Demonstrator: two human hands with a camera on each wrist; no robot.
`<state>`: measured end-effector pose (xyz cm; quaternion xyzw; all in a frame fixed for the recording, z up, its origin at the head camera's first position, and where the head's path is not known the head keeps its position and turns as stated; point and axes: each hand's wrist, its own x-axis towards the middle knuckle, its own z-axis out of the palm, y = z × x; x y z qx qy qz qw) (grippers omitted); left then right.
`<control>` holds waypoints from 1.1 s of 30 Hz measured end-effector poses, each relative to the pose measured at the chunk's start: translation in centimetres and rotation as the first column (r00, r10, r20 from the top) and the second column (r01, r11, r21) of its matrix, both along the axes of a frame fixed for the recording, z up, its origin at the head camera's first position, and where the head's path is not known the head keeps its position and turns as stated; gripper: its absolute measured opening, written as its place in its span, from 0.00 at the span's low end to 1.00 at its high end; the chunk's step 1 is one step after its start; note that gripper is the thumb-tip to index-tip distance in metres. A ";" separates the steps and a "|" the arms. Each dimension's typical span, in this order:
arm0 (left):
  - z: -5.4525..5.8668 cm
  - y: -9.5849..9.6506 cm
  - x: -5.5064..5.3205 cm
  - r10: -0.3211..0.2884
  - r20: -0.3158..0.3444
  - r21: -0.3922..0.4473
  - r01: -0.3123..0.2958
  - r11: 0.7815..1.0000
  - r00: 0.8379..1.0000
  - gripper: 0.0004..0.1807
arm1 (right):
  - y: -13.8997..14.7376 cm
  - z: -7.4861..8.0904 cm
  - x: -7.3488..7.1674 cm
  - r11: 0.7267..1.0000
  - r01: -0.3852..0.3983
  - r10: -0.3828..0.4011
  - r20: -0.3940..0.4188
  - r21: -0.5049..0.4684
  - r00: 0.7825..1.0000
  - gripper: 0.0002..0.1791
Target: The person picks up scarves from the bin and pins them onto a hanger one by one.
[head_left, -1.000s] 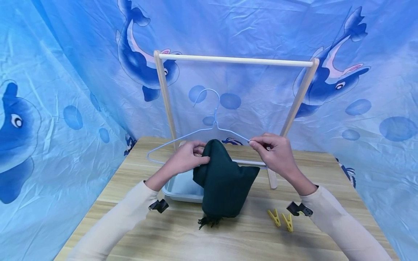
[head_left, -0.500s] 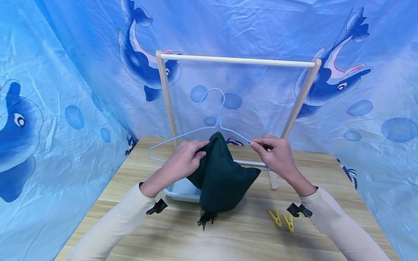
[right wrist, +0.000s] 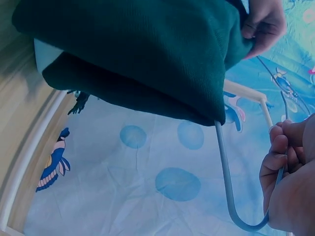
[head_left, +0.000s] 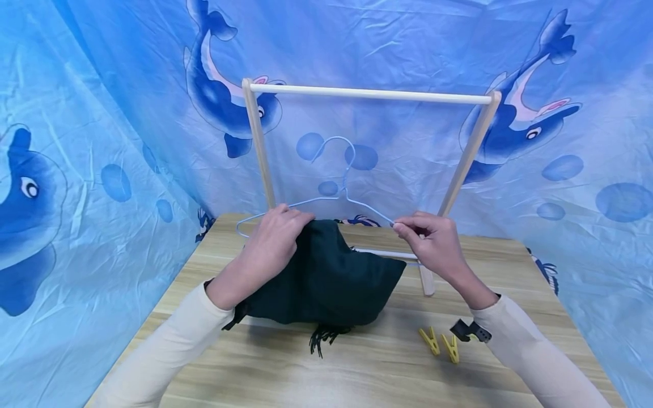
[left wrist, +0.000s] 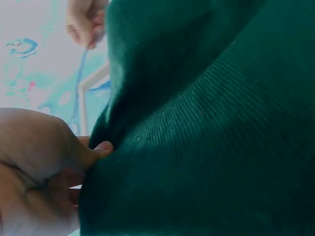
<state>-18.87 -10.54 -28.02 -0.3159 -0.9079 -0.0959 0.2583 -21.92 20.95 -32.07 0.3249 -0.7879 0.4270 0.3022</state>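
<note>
A dark green scarf (head_left: 331,277) with black-looking fringe hangs over the lower bar of a light blue wire hanger (right wrist: 225,167). My left hand (head_left: 270,241) pinches the scarf's upper left edge, thumb on the near face, as the left wrist view (left wrist: 44,167) shows. On the other side, my right hand (head_left: 433,241) grips the hanger's right sloping arm between thumb and curled fingers. The hanger is held upright above the table, its hook pointing up. Cloth and left hand hide much of the bar and the left arm.
A wooden rack with a white top rail (head_left: 372,94) stands behind the hanger. Two yellow clothespins (head_left: 430,341) lie on the wooden table (head_left: 382,374) at the right front. Blue dolphin-print curtains (head_left: 408,45) surround the table.
My left hand has shifted left and drawn the scarf's edge with it, so the cloth is spread wider and covers the pale tray. My right hand stays on the hanger.
</note>
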 end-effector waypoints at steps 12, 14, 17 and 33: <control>-2.7 -0.5 -1.7 -0.055 0.073 0.042 0.052 0.998 0.996 0.19 | 0.4 1.3 0.4 0.999 -0.020 0.019 -0.015 -0.042 1.000 0.09; -3.0 -0.5 -2.0 -0.083 0.128 0.072 0.074 0.995 0.988 0.18 | 0.3 1.4 0.4 0.999 -0.018 0.018 -0.004 -0.049 1.000 0.09; -3.4 -0.5 -2.4 -0.120 0.184 0.118 0.099 0.988 0.976 0.19 | 0.3 1.4 0.5 0.998 -0.016 0.016 0.010 -0.053 1.000 0.08; -3.2 4.6 -2.0 -0.174 0.210 -0.125 0.203 0.971 0.962 0.28 | -0.1 1.7 0.5 0.999 0.025 -0.024 0.023 -0.041 0.999 0.07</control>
